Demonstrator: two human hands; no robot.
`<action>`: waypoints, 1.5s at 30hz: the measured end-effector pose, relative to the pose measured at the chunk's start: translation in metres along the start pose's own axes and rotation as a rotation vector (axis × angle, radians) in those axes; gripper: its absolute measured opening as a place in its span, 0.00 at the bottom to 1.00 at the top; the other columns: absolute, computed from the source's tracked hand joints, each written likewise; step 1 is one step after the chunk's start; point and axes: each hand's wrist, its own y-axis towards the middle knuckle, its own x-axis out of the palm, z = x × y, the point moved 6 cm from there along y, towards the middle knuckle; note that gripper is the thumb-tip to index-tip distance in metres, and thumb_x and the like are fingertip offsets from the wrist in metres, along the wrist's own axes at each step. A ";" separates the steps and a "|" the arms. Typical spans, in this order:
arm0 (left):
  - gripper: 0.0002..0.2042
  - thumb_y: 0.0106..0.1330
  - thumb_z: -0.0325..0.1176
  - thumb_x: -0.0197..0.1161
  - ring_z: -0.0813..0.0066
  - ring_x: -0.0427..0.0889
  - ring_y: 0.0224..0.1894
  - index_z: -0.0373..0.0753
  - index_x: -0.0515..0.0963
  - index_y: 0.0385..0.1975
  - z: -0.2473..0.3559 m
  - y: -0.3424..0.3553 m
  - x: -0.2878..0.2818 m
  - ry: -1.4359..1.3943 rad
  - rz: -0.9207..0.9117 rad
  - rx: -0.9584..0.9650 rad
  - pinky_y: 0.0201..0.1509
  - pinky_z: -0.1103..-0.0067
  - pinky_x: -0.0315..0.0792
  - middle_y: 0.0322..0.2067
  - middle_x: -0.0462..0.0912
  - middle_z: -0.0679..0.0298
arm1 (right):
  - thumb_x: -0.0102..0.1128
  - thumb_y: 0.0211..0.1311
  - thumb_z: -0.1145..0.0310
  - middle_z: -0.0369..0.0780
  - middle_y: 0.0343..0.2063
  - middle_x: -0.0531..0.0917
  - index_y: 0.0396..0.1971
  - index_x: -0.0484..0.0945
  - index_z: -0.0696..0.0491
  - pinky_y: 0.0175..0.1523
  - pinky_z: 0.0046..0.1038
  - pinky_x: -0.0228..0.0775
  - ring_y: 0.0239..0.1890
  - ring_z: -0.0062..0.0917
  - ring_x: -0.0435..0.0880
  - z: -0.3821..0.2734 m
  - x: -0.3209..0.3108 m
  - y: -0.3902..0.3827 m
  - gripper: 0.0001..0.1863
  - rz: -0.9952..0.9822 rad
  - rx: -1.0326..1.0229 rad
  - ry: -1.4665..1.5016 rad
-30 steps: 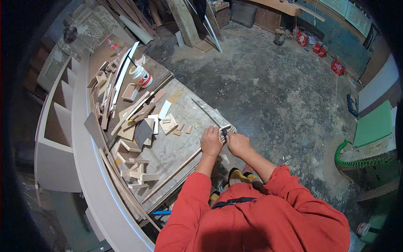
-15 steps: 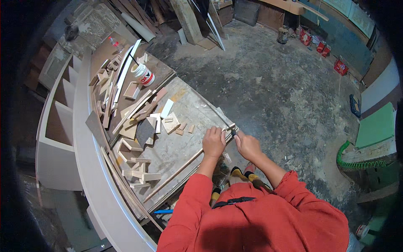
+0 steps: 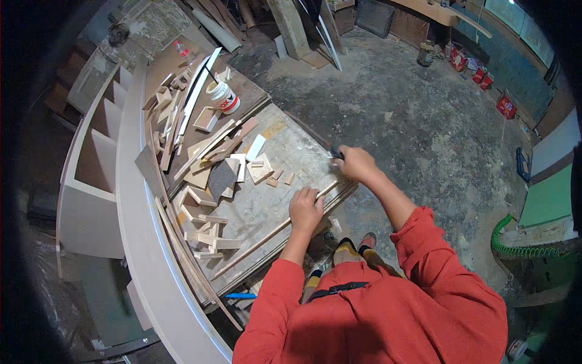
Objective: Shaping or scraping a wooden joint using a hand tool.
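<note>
My left hand [image 3: 306, 209] grips a long, thin wooden strip [image 3: 257, 239] lying diagonally along the near part of the worn worktop [image 3: 248, 212]. In my right hand [image 3: 357, 164] is a tool with a black handle [image 3: 336, 151] and a long, thin blade, apparently a saw, raised over the worktop's right edge beyond the strip's end. Small wood blocks [image 3: 273, 181] and a white offcut [image 3: 255, 147] lie left of the hands.
Offcuts [image 3: 200, 197], boards and a white glue tub [image 3: 224, 100] cover the bench's left side. A curved pale cabinet [image 3: 97, 212] runs along the left. A green coiled hose [image 3: 503, 233], red cans [image 3: 506, 106] and leaning boards [image 3: 291, 33] stand around the stained floor [image 3: 400, 103].
My right hand has lifted the black-handled tool off the strip's end and moved it up and away from my left hand, which stays on the strip, slightly lower.
</note>
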 end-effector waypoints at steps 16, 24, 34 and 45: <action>0.08 0.55 0.33 0.64 0.62 0.75 0.40 0.43 0.81 0.35 0.009 -0.022 0.004 -0.033 0.167 0.020 0.43 0.69 0.69 0.35 0.80 0.65 | 0.44 0.68 0.60 0.56 0.23 0.78 0.35 0.70 0.55 0.35 0.54 0.68 0.29 0.56 0.78 0.025 0.050 -0.127 0.14 0.002 -0.094 0.179; 0.09 0.56 0.35 0.64 0.61 0.75 0.40 0.43 0.80 0.35 0.020 -0.010 0.017 -0.076 0.103 0.005 0.44 0.68 0.69 0.35 0.78 0.64 | 0.46 0.67 0.59 0.53 0.19 0.79 0.34 0.69 0.54 0.30 0.52 0.70 0.25 0.53 0.80 0.025 0.062 -0.143 0.12 0.026 -0.035 0.037; 0.07 0.56 0.33 0.64 0.59 0.75 0.37 0.42 0.81 0.33 0.034 -0.006 0.019 -0.005 0.112 0.123 0.41 0.68 0.71 0.33 0.78 0.62 | 0.46 0.67 0.60 0.52 0.20 0.80 0.36 0.69 0.54 0.31 0.53 0.70 0.25 0.54 0.80 0.027 0.054 -0.150 0.12 0.085 0.058 0.031; 0.08 0.55 0.34 0.65 0.60 0.75 0.38 0.41 0.81 0.34 0.033 -0.003 0.022 0.008 0.074 0.127 0.41 0.68 0.71 0.34 0.77 0.64 | 0.45 0.67 0.61 0.52 0.19 0.80 0.35 0.69 0.55 0.29 0.53 0.69 0.23 0.52 0.80 0.027 0.058 -0.150 0.12 0.055 0.050 -0.018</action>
